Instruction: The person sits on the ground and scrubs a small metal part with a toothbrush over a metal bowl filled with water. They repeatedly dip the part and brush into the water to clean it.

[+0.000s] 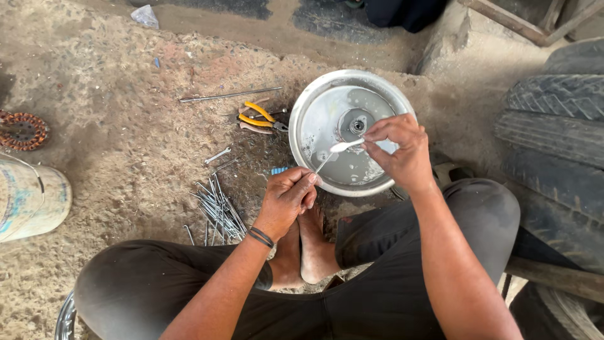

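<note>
White sleeving (345, 147), a short pale tube threaded on a thin wire (324, 164), ran between a seated person's two hands above the near half of a round metal motor cover (308, 101) that lay dish-up on the sandy ground (126, 132). Its long axis slanted from low on the person's left to high on the right, across the cover's near rim. The right hand (399, 151) pinched the upper end of the tube between thumb and fingertips, hovering just over the cover's hub (357, 124); the left hand (288, 198) was closed round the wire's lower end, just off the cover's near-left edge. The right hand was the nearer to the hub, the left nearer to the person's bare feet (308, 252), which were tucked just below the cover.

To the left of the cover lay yellow-handled pliers (261, 118), touching or almost touching its rim, with a long thin rod (229, 95) beyond them and a bundle of metal pins (217, 204) nearer the left knee. Further left of the cover, well apart, stood a pale drum (31, 198) and a copper-wound stator (22, 130). Stacked tyres (560, 126) hemmed in the ground to the right of the cover, so the open room lay to its left and far side.
</note>
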